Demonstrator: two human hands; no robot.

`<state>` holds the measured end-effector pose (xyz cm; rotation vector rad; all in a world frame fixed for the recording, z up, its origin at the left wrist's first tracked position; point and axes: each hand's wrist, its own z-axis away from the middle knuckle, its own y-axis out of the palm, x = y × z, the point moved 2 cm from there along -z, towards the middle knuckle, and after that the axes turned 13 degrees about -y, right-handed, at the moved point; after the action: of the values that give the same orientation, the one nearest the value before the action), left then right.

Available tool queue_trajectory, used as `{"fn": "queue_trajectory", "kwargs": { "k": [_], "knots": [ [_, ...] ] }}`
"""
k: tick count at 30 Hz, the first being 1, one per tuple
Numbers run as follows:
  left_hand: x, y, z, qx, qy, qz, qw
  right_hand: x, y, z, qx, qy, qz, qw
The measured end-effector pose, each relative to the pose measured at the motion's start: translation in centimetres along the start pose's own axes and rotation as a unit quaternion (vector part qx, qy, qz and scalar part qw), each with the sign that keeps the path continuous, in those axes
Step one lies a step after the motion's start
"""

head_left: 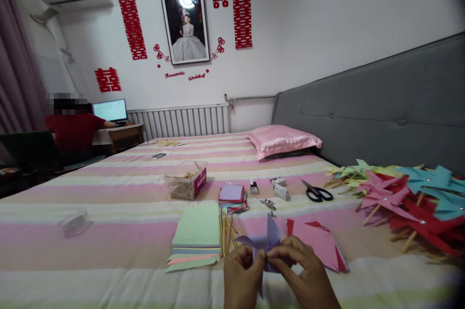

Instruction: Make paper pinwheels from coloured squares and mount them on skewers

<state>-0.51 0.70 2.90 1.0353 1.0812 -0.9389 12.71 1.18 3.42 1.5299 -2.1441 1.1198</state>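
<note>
A half-folded purple paper pinwheel (268, 240) is pinched at its centre between both my hands, low in the view over a striped bed. My left hand (242, 272) has its fingers closed on the pinwheel's left side. My right hand (304, 270) grips its right side with fingers curled. Just behind lie wooden sticks (228, 231), a stack of pastel paper sheets (198, 236) and red and pink cut sheets (319, 243).
A heap of finished pinwheels (407, 197) fills the right of the bed (119, 236). Black scissors (317, 193), a clear box of sticks (187, 182), small coloured squares (232, 196), a clear tape roll (75, 223) and a pink pillow (281, 140) lie around. A person in red (74, 130) sits at a far desk.
</note>
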Motion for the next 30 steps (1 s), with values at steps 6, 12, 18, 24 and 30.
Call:
{"fn": "queue_trajectory", "kwargs": {
  "k": [6,12,18,24,30],
  "knots": [
    [0.5,0.0,-0.2,0.005,0.005,0.015,1.000,0.0,0.1,0.1,-0.007,-0.001,0.001,1.000],
    [0.9,-0.3,-0.5,0.011,0.005,0.002,1.000,0.3,0.0,0.1,-0.008,-0.001,-0.002,1.000],
    [1.2,-0.4,-0.7,0.021,0.010,-0.017,1.000,0.7,-0.2,-0.1,-0.001,-0.009,-0.012,1.000],
    [1.1,-0.2,-0.6,0.013,0.029,-0.043,0.999,0.7,-0.2,-0.1,0.004,0.009,-0.036,0.999],
    [0.1,0.1,0.2,-0.012,0.046,-0.072,0.996,0.5,-0.2,-0.2,0.003,0.029,-0.080,0.996]
  ]
}}
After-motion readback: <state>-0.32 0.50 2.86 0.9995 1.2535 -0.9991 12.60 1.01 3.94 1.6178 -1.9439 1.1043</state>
